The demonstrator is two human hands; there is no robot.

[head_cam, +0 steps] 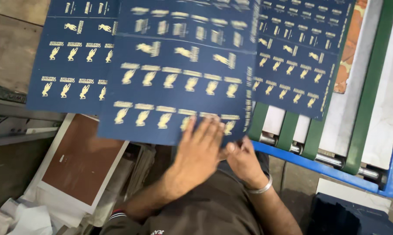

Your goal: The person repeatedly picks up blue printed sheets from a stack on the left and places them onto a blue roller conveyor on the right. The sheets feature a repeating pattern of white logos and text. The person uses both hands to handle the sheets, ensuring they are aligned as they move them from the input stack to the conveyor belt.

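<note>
Left hand [199, 150]: lay flat with fingers spread on the near edge of the middle blue sheet [179, 78], pressing on it from above; not closed around anything.
Right hand [242, 161]: sat just beside the left one, at the sheet's near right corner; the thumb showed on top, the fingers were hidden under the sheet, so it seemed to pinch that corner. A silver bangle [261, 188] circled the wrist.
Middle blue sheet: dark blue card printed with rows of small gold figures, blurred by motion, overlapping the two sheets beside it.
Left blue sheet [70, 61]: same print, sharp, lying flat on the wooden worktop [9, 48] at its near left part.
Right blue sheet [296, 61]: same print, resting on the green belts [288, 130] of a machine with a blue frame [327, 169] and metal rollers [331, 160].
Below the worktop edge: a brown board with a white border [81, 161], crumpled white paper [27, 217] and a dark blue stack [353, 217] at the far right.
</note>
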